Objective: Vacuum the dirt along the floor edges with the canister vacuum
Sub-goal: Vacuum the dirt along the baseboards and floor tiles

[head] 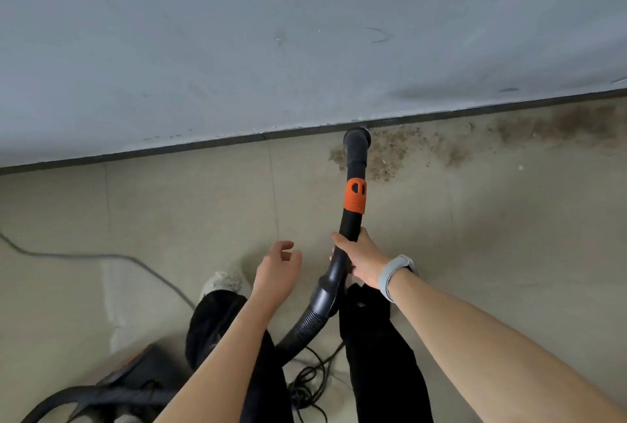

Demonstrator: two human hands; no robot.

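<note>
The grey plastered wall (305, 32) fills the upper frame, meeting the beige tiled floor (475, 236) along a dark baseboard strip (135, 153). At centre, the black round vacuum nozzle (357, 142) touches the baseboard, with the brown scattered dirt (441, 147) to its right. The black-and-orange canister vacuum body (132, 375) sits lower left, and the thin grey power cord (101, 256) lies mid-left.

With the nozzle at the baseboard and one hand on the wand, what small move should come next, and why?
Probably sweep the nozzle rightward along the baseboard. It sits at the left end of the dirt, which trails right toward a darker patch; the floor to its left looks clean. The right hand grips the wand; the left hand hovers free.
</note>
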